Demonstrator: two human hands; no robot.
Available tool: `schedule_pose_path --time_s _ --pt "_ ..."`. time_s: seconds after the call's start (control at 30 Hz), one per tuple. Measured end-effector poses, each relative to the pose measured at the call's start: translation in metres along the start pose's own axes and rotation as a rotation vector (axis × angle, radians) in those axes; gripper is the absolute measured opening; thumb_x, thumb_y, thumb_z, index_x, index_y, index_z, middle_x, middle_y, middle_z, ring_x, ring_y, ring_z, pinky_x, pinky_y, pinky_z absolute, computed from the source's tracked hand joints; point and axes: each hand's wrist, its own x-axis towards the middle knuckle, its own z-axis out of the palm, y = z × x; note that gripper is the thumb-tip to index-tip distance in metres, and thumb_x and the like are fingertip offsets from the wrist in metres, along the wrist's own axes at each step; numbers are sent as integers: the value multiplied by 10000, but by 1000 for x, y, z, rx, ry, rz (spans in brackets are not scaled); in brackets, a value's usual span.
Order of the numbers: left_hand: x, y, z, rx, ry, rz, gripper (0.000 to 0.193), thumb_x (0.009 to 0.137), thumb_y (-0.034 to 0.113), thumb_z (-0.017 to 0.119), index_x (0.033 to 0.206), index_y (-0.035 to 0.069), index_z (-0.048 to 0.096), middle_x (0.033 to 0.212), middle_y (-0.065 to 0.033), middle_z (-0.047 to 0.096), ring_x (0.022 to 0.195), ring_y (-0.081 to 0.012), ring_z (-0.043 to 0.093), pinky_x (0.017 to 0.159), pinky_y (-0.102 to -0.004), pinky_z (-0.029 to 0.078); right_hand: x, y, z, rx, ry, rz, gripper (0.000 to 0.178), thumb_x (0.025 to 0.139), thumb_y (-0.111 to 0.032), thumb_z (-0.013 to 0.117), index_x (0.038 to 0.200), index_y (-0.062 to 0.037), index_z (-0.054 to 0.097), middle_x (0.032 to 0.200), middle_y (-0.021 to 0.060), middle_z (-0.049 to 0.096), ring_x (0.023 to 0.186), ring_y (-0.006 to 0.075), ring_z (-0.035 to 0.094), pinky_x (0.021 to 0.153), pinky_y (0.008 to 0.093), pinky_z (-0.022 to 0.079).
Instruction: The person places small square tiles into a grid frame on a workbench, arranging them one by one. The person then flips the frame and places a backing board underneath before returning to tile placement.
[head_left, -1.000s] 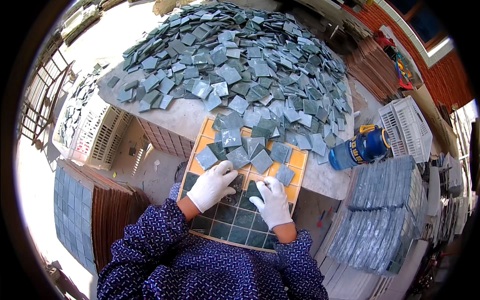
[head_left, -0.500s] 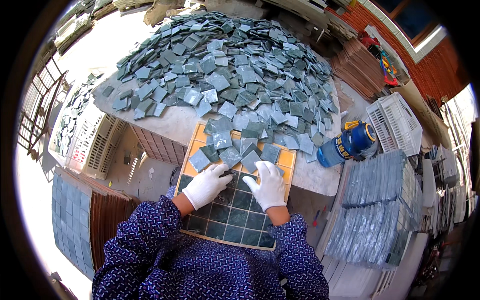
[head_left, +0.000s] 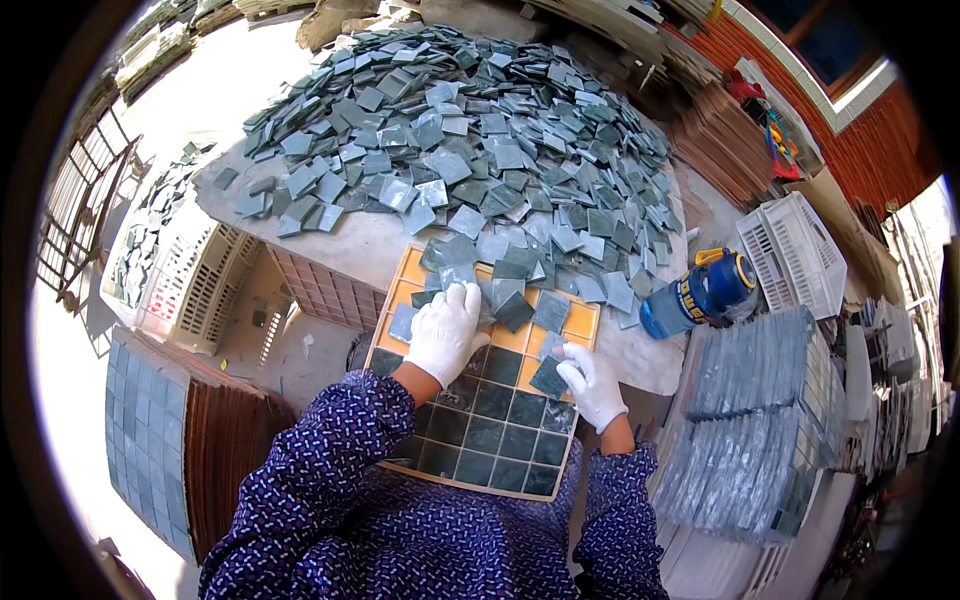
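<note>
A yellow grid tray [head_left: 411, 268] lies in front of me, its near rows filled with dark green square stone tiles [head_left: 483, 436]. My right hand [head_left: 592, 385], in a white glove, is closed on a dark green stone tile [head_left: 547, 379] over the tray's right side, above the filled rows. My left hand [head_left: 445, 335], gloved too, reaches over the tray's upper left part. Its fingers stretch onto a loose grey-green tile [head_left: 457, 274], with the thumb apart from them. More loose tiles [head_left: 514, 311] lie across the tray's far cells.
A large heap of square tiles [head_left: 480, 130] covers the table [head_left: 330, 232] beyond the tray. A blue water bottle [head_left: 695, 295] stands to the right, near a white crate [head_left: 795, 250] and wrapped tile stacks [head_left: 750, 400]. At left are tile-faced stacked sheets [head_left: 147, 440] and another crate [head_left: 205, 285].
My right hand has moved right and slightly down, and now holds a tile. My left hand has moved up and to the right onto loose tiles. Some loose tiles have shifted.
</note>
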Motion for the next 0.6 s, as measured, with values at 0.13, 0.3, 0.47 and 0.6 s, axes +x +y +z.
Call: schedule_pose_path --time_s 0.13,0.3,0.47,0.6 --pt "3 -8 6 -39 35 86 661 724 262 754 1245 29 419 1053 -161 515 961 -346 564 784 -413 493 -20 6 6 -101 12 -24 285 850 -128 630 1124 -47 625 965 90 637 673 155 617 633 287 505" --pt "-44 -38 -39 -167 -86 81 560 710 224 760 1181 39 522 1083 -159 527 952 -363 572 805 -426 494 -36 10 35 -509 138 -260 444 758 -241 753 1141 -68 610 1173 124 538 837 253 632 766 364 527" --pt "-75 -67 -39 -182 -183 175 525 711 203 755 1168 45 549 1080 -143 536 987 -348 561 826 -417 489 -32 6 36 -546 91 -290 405 761 -192 741 1137 -95 629 1161 126 529 942 290 591 816 390 498" --pt "-70 -66 -33 -205 -173 192 532 723 209 745 1184 37 541 1085 -147 537 994 -353 557 842 -420 480 -15 -2 28 -384 197 -147 471 713 -217 779 1138 -101 611 1109 120 539 955 312 589 817 394 496"
